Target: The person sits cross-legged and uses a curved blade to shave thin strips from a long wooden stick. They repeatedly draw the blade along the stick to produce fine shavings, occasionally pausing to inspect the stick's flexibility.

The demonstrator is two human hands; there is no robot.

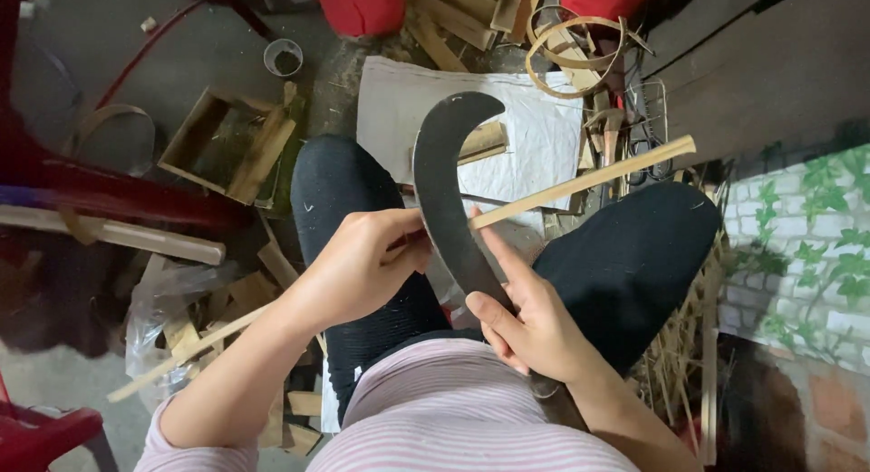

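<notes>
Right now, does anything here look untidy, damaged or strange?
Yes. Wood offcuts and shavings lie scattered over the floor beside the knees. The curved blade and bamboo strip themselves look intact.

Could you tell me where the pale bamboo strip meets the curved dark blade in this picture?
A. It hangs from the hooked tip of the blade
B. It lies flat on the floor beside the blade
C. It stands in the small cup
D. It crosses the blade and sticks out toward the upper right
D: the bamboo strip crosses the curved blade at mid-length, between the left hand and right hand, and its free end points to the upper right.
</notes>
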